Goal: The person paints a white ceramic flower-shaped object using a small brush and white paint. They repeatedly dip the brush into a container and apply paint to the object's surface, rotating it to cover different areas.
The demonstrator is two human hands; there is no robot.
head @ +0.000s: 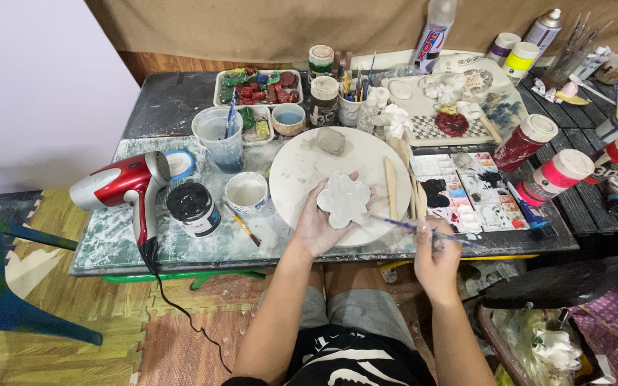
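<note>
- A paint-smeared grey worktable (180, 107) carried the clutter.
- A round white clay-dusted board (302, 171) lay at its middle, a grey clay lump (331, 141) near the far edge.
- A red hair dryer (119, 182) rested at the left, beside a black-lidded paint jar (193, 208).
- A pale flower-shaped clay piece (344, 199), unpainted with lobed edges, sat above the board.
- The left hand (320, 221) cupped it from below, fingers curled loosely.
- The right hand (434, 257) pinched a thin blue-handled paintbrush (423, 231), tip just beside the piece.
</note>
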